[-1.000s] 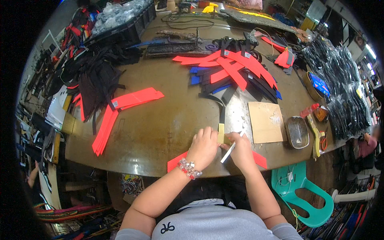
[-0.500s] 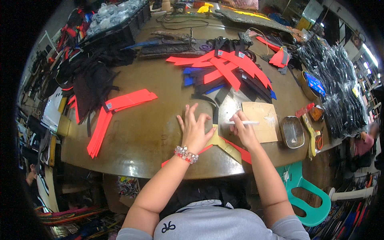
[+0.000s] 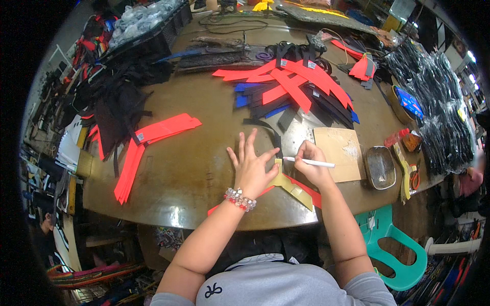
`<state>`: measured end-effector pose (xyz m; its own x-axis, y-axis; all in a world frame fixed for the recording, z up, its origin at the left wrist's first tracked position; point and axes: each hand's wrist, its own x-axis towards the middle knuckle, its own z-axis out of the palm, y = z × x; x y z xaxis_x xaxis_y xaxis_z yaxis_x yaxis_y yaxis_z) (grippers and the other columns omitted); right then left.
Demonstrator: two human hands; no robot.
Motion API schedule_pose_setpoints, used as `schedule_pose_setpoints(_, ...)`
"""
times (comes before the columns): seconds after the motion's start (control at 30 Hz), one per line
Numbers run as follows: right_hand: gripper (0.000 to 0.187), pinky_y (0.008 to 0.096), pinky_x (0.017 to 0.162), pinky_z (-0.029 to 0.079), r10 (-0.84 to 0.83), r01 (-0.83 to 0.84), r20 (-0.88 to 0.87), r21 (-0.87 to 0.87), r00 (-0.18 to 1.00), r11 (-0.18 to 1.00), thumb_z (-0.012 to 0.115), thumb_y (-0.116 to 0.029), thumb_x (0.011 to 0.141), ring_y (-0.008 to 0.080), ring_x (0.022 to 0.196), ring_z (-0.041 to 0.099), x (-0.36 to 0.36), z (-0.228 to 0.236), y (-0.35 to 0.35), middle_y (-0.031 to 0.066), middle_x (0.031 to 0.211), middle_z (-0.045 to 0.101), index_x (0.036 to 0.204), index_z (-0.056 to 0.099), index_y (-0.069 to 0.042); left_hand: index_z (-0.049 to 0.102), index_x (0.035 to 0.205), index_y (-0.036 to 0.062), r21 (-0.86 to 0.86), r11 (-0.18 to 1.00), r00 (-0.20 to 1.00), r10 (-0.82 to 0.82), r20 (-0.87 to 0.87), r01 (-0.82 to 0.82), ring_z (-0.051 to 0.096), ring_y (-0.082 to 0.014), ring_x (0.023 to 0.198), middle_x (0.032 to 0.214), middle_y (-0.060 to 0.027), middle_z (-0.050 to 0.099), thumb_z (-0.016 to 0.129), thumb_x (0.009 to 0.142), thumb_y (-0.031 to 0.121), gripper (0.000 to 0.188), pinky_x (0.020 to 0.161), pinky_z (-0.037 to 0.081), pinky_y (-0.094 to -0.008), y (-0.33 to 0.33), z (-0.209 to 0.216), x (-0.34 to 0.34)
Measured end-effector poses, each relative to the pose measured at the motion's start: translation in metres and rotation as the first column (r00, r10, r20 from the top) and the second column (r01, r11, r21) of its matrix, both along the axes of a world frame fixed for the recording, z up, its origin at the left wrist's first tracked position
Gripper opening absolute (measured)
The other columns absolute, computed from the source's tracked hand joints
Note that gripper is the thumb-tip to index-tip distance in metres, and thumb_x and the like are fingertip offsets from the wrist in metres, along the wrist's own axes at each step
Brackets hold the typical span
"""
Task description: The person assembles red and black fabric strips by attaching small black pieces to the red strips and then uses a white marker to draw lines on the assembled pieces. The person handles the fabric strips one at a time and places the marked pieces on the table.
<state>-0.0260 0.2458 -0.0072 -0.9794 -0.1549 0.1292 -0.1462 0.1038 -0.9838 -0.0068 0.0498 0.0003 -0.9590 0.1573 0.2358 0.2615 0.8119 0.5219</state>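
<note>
My left hand (image 3: 252,166), with a beaded bracelet at the wrist, lies on the table with its fingers spread. Its thumb rests on a yellowish template (image 3: 297,193), and its index finger reaches the black strap (image 3: 277,144) at the template's upper end. Under the template lies an orange-red strip (image 3: 316,198), partly covered by it and my left hand. In my right hand (image 3: 315,166) is a white pen (image 3: 322,163), pinched between the fingers. The pen's tip points left, at the strap by the template's top edge; whether it touches cannot be made out.
Beyond my hands lies a pile of orange-red, black and blue strips (image 3: 291,84). More orange-red strips (image 3: 133,158) lie at left beside black fabric (image 3: 115,107). At right are a cardboard sheet (image 3: 337,166), a metal tray (image 3: 380,167) and orange-handled scissors (image 3: 415,178). A green stool (image 3: 403,250) stands below.
The pen's tip has moved left to the strap at the template's top, and its rear end now tilts lower. My left hand stays nearly in place, its index finger straighter.
</note>
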Motion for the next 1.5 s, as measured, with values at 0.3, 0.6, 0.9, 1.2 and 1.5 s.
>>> schedule_pose_setpoints(0.3,0.014,0.0274,0.064,0.048,0.077,-0.068,-0.096,0.088,0.992,0.994,0.059,-0.012,0.085,0.0123,0.072,0.06,0.006,0.004,-0.003,0.0088,0.081,0.064,0.094,0.06,-0.002,0.07,0.108,0.0221,-0.03,0.999,1.0,0.022,0.015,-0.021,0.014,-0.0395,0.143,0.15,-0.0115,0.025,0.075,0.076,0.035,0.034,0.109,0.009,-0.0687,0.003,0.001,-0.001)
schedule_pose_setpoints(0.6,0.023,0.0286,0.067,0.049,0.125,-0.134,0.063,0.172,0.99,0.976,0.063,-0.021,0.088,0.0124,0.073,0.062,0.015,0.02,0.003,0.0088,0.082,0.068,0.1,0.066,-0.002,0.062,0.091,0.0033,-0.13,0.903,0.897,-0.424,-0.124,0.409,0.057,-0.0306,0.097,0.099,-0.0118,0.061,0.066,0.08,0.013,0.015,0.086,0.049,-0.0373,0.004,0.009,0.044)
schedule_pose_setpoints(0.9,0.009,0.0257,0.056,0.044,-0.211,0.183,0.06,0.31,0.976,0.933,0.061,-0.006,0.076,0.0113,0.059,0.053,0.114,0.007,0.064,0.0092,0.064,0.058,0.074,0.057,0.001,0.061,0.085,0.0024,-0.519,0.807,0.87,-0.442,-0.217,0.281,0.053,-0.0231,0.078,0.083,-0.0091,0.056,0.066,0.081,0.036,0.034,0.071,0.046,-0.0301,0.032,0.01,0.051)
schedule_pose_setpoints(1.2,0.01,0.0297,0.053,0.043,-0.003,0.001,0.003,0.422,1.0,0.907,0.061,-0.009,0.074,0.0158,0.055,0.055,0.11,0.031,0.063,0.0111,0.064,0.06,0.078,0.06,0.0,0.062,0.086,0.0038,-0.521,0.813,0.929,-0.358,-0.095,0.26,0.056,-0.0234,0.082,0.084,-0.0082,0.056,0.067,0.08,0.035,0.032,0.071,0.048,-0.0316,0.041,0.016,0.05)
schedule_pose_setpoints(1.5,0.014,0.0377,0.07,0.05,-0.043,0.275,-0.43,0.495,0.902,0.824,0.067,-0.008,0.083,0.0332,0.078,0.058,0.06,-0.002,-0.042,0.0151,0.084,0.054,0.097,0.067,-0.003,0.063,0.101,0.0058,-0.043,0.932,0.922,-0.363,-0.133,0.361,0.056,-0.0309,0.099,0.109,-0.0109,0.06,0.062,0.082,0.01,0.02,0.088,0.049,-0.0413,-0.021,0.02,0.049)
